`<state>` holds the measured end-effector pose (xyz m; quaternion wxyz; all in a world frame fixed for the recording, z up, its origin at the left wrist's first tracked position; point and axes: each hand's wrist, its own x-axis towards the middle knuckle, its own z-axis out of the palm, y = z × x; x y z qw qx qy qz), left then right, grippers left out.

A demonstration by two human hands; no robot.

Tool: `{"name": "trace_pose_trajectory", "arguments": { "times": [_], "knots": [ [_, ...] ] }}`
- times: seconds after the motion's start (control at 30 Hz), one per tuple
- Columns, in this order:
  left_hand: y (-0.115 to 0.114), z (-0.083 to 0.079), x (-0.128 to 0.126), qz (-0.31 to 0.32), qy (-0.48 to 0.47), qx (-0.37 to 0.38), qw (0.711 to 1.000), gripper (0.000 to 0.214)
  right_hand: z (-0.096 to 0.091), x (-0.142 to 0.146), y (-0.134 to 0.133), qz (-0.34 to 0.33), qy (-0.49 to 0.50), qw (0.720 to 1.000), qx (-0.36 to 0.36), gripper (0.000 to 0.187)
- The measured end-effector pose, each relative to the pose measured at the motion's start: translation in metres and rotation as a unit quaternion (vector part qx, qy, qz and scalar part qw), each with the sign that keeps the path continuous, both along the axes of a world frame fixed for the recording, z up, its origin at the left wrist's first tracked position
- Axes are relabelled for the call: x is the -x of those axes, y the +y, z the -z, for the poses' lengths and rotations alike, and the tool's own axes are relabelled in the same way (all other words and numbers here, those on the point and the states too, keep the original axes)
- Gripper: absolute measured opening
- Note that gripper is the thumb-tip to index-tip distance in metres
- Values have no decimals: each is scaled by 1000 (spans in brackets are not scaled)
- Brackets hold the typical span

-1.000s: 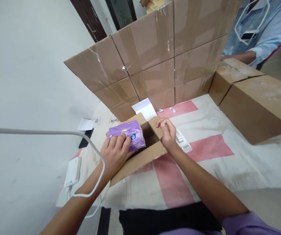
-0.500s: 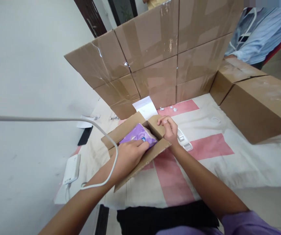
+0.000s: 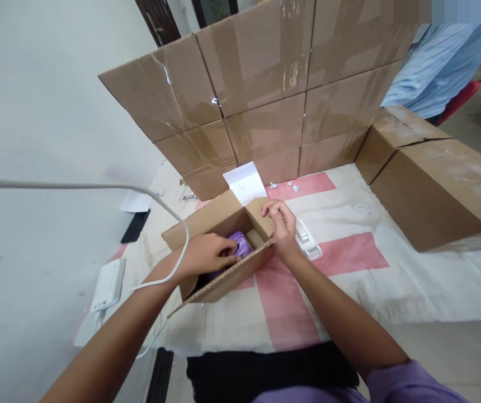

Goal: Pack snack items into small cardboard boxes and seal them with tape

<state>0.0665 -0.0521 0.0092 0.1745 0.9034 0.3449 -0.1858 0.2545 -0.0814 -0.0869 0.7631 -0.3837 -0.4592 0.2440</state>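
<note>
Inside an open cardboard box [image 3: 227,284] on a pink-and-white cloth [image 3: 349,296], a purple packet [image 3: 241,244] lies partly hidden by the left hand [image 3: 209,254], thumb and fingers slightly apart; whether they grip it is unclear. The right hand [image 3: 283,226] pinches a flap [image 3: 258,217].

My left fingers [image 3: 225,244] touch the purple pack [image 3: 241,244] inside the open carton [image 3: 232,280]; my right fingers [image 3: 281,207] hold its two-o'clock flap [image 3: 259,216]. White object [image 3: 309,242]: three o'clock of the carton.

shiny purple packet [image 3: 241,244], partly hidden, down inside brown cardboard box [image 3: 236,277], top open
</note>
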Motion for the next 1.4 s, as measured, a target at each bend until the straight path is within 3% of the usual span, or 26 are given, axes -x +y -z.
{"name": "trace_pose_trajectory", "arguments": {
  "times": [0.27, 0.37, 0.5, 0.63, 0.8, 1.03, 1.1, 1.17, 1.23, 1.33, 1.4],
  "knots": [
    [-1, -2, 6, -2, -30, 66, 997, 15, 3, 3, 0, -20, -8, 1000, -10, 23],
    [5, -4, 10, 28, -79, 43, 996, 5, 4, 3, 0, -20, -5, 1000, -9, 22],
    [18, 3, 15, 104, -136, -25, 985, 43, 4, 5, 1, -22, 2, 1000, -5, 22],
    [27, 13, 12, 232, -78, -107, 964, 68, 6, 6, 2, -15, 5, 1000, -12, 24],
    [29, 11, -6, 295, 6, -121, 948, 49, 8, 7, 2, -11, -10, 1000, -16, 26],
    [11, 43, -22, 274, 7, -93, 957, 21, 7, 10, 4, -54, -4, 998, 15, 28],
    [9, 40, -21, 270, 8, -129, 954, 15, 5, 10, 3, -54, -6, 998, 12, 28],
    [8, 26, -13, 250, -11, -188, 950, 9, 4, 11, 0, -41, -16, 999, 2, 28],
    [5, 7, 4, 188, -61, -240, 951, 13, 3, 13, -5, -19, -26, 999, -20, 26],
    [-12, -4, 49, 2, -199, -252, 947, 20, 4, 20, -12, 32, -39, 997, -63, 17],
    [-30, 12, 82, -168, -322, -254, 896, 22, 6, 25, -14, 44, -41, 993, -97, 28]
  ]
}}
